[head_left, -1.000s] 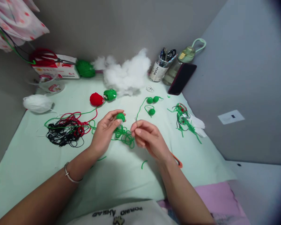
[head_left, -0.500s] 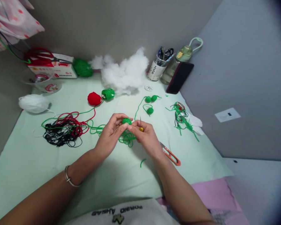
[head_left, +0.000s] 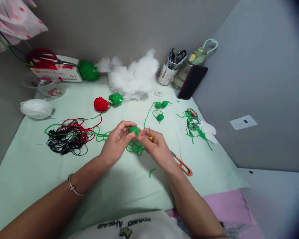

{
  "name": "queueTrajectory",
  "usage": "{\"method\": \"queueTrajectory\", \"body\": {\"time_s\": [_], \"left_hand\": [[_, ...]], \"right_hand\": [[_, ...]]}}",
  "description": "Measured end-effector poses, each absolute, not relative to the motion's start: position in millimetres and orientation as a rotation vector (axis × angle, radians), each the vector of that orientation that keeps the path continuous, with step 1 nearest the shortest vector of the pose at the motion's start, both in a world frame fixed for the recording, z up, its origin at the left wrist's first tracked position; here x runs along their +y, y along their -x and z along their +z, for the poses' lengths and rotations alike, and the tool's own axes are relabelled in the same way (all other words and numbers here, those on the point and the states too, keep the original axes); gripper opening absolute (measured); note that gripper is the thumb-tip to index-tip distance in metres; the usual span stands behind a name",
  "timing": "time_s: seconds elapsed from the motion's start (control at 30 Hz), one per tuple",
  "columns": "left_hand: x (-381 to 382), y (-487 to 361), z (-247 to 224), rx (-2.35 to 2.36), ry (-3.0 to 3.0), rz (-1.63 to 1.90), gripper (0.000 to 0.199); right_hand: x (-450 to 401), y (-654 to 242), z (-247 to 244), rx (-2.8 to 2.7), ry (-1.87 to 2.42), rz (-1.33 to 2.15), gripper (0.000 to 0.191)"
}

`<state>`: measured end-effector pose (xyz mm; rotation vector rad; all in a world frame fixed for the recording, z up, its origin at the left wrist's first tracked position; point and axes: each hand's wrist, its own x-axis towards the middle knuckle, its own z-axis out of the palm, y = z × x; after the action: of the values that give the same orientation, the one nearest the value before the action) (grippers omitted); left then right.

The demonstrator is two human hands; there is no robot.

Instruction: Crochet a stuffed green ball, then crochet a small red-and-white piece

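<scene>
- Left hand (head_left: 114, 142): grip closed, thumb and fingers around a small green piece (head_left: 134, 130), above the table (head_left: 129, 196).
- Right hand (head_left: 156, 147): fingers drawn together just beside that piece, grip closed on a yellow-handled tool (head_left: 150, 139), its thin shaft pointing up; whether the fingertips pinch the piece is unclear.
- Under the hands: loose green yarn (head_left: 135, 149).
- Near the right wrist: orange snips (head_left: 185, 167).
- Beyond: three small green balls (head_left: 160, 117).

Green ball (head_left: 134, 130): partly covered by left hand (head_left: 116, 142). Yellow-handled tool (head_left: 150, 139): partly hidden by right hand (head_left: 156, 147). Orange snips (head_left: 186, 168): one end obscured. Spotted cloth (head_left: 17, 23): cut off, upper left. Cup label (head_left: 167, 75): illegible.
</scene>
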<state>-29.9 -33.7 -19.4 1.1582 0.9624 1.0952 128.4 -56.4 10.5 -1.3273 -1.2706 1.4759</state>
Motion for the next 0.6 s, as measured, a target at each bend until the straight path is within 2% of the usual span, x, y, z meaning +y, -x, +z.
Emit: {"method": "queueTrajectory", "body": {"time_s": [0.2, 0.4, 0.53, 0.6], "left_hand": [[-33.4, 23.8, -26.2, 1.035, -1.135, 1.183, 0.019], [-29.0, 30.6, -25.6, 0.993, -1.036, 1.199, 0.026], [-26.8, 34.2, -25.8, 1.003, -1.035, 1.265, 0.027], [-26.8, 34.2, -26.6, 1.012, -1.047, 1.264, 0.026]], "right_hand": [[-69.8, -108.6, 2.8, -1.438, 1.372, 1.255, 0.017], [-64.2, -117.6, 2.7, -1.646, 1.383, 1.162, 0.018], [-57.1, -138.8, 6.2, -1.684, 1.441, 0.882, 0.032], [-56.0, -145.5, 8.2, -1.6, 1.414, 0.93, 0.035]]}}
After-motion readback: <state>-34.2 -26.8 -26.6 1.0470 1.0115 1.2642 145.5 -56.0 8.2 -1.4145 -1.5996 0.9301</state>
